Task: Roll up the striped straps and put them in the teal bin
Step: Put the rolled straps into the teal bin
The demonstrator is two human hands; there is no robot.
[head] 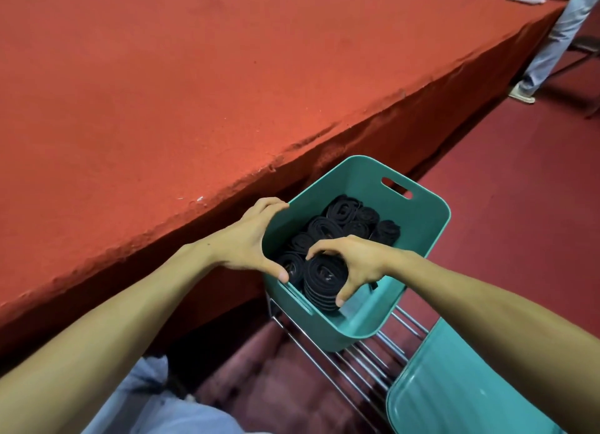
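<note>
Head view: the teal bin (pixel 431 225) sits on a wire rack (pixel 367 365) just beside the edge of a table (pixel 162 92) draped in red cloth. The right hand (pixel 357 264) is inside the bin at its near end, with fingers arched over the top of a rolled strap (pixel 324 277) and the thumb pressed against its lower side, so the roll is clamped between them. The left hand (pixel 250 238) pinches the bin's left wall, thumb inside and fingers over the rim.

The other rolls (pixel 337 219) are packed on end from the near end toward the far wall. The held one is just beside them, at or close to the bin floor — which of the two I cannot tell.

The strap looks like soft, light webbing. A coil like this probably springs loose once released, so a hold across its outer layers with the free tail trapped suits it best, and wedging it against a neighbour should keep it wound. It is neither fragile nor slippery, I judge.

Its stripes barely show on the dark fabric. No label, brand or writing can be read anywhere.

A teal plastic piece (pixel 454 385) lies at the rack's near right corner, and a standing person (pixel 552 37) is at the table's far end.
</note>
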